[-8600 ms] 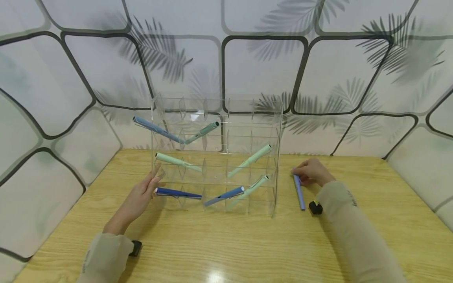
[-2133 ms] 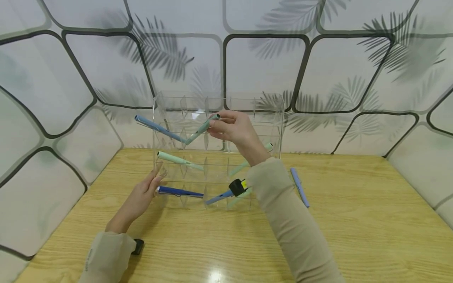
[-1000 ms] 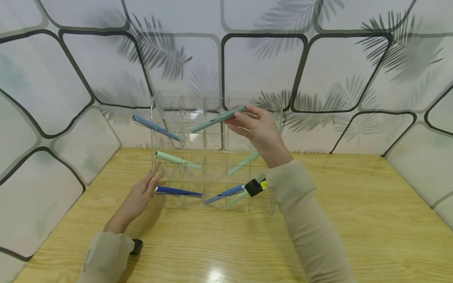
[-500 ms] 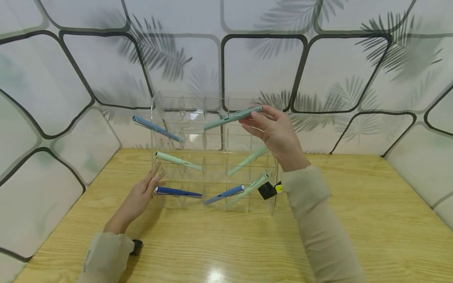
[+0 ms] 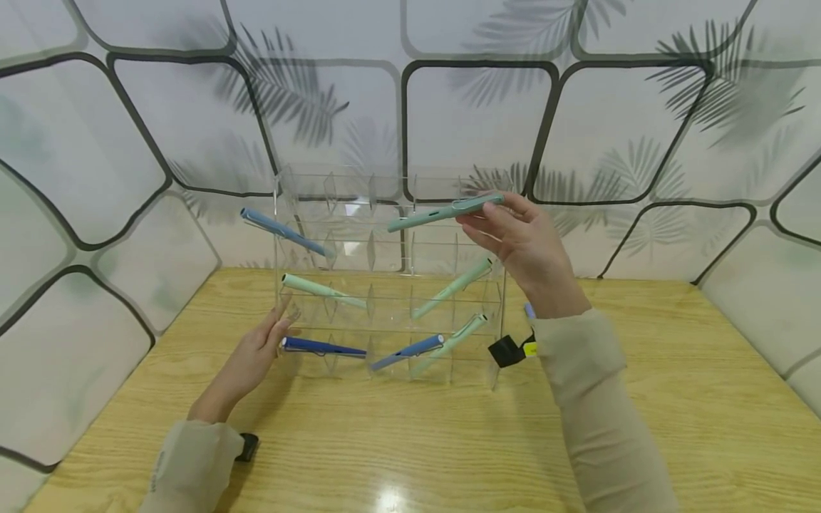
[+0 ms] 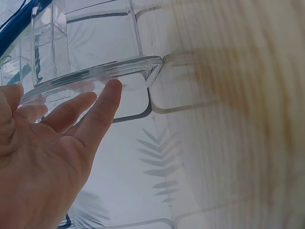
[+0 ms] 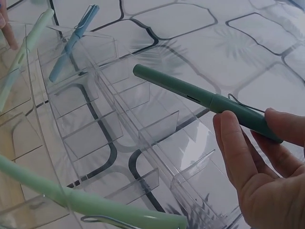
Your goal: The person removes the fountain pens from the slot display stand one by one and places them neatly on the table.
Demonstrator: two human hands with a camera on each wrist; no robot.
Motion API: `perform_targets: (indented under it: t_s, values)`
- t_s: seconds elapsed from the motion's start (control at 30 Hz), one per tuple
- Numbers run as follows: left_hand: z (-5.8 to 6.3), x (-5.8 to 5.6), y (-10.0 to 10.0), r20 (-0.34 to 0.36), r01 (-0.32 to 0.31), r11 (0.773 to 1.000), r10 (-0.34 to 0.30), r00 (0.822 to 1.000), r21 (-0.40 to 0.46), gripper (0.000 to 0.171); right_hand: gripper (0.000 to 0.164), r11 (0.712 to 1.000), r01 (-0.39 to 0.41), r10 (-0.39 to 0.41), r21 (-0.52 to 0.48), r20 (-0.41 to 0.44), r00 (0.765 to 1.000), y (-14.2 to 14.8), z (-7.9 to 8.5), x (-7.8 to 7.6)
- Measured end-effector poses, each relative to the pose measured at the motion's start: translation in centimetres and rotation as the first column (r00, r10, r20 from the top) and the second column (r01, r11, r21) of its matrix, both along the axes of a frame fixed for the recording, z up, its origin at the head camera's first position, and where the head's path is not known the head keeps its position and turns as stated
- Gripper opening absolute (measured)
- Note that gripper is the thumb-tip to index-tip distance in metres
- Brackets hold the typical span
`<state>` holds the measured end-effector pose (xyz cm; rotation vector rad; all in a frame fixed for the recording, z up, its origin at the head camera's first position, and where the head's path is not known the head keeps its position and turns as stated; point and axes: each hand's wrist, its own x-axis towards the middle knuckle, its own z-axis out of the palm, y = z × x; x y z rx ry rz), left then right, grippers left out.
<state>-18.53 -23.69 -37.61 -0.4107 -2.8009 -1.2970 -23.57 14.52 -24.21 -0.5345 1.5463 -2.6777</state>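
My right hand [image 5: 535,249] pinches a teal-green pen [image 5: 442,214] by its clipped cap end. The pen tilts, its plain end pointing left, in front of the upper shelves of a clear compartment rack [image 5: 391,329]. Several pens lean in the rack: a light blue pen [image 5: 282,231], a pale green pen [image 5: 323,291], another pale green pen [image 5: 452,288], a dark blue pen [image 5: 323,348], a blue pen [image 5: 407,353] and a third pale green pen [image 5: 458,342]. My left hand [image 5: 246,363] holds the rack's left side; in the left wrist view its fingers [image 6: 102,112] touch the clear panel.
A periwinkle pen [image 5: 529,311] lies on the wooden table [image 5: 385,442] right of the rack, mostly hidden by my right forearm. Patterned fabric walls [image 5: 474,135] with leaf prints stand behind and at both sides.
My right hand first left the periwinkle pen on the table. It then took the teal-green pen from an upper compartment and moved it rightward. My left hand stays at the rack.
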Motion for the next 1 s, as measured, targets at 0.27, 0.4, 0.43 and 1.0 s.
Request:
perform_targets:
  t_s: [0.27, 0.4, 0.43, 1.0]
  values:
    - [0.0, -0.1, 0.0, -0.003, -0.002, 1.0, 0.002, 1.0, 0.0, 0.055, 0.019, 0.997, -0.024, 0.023, -0.079, -0.01, 1.0, 1.4, -0.3, 0.4]
    - [0.0, -0.1, 0.0, -0.008, -0.002, 1.0, 0.002, 1.0, -0.001, 0.055, 0.014, 0.998, -0.015, 0.012, -0.068, -0.034, 0.999, 2.2, -0.5, 0.5]
    - [0.0, -0.1, 0.0, -0.011, 0.0, 1.0, 0.0, 1.0, -0.002, 0.054, 0.013, 0.998, -0.01, 0.008, -0.063, -0.036, 0.999, 2.4, -0.5, 0.6]
    - [0.0, -0.1, 0.0, -0.008, -0.003, 1.0, 0.003, 1.0, 0.007, 0.055, 0.015, 0.988, -0.019, 0.019, -0.153, -0.006, 1.0, 5.9, -0.8, 1.0]
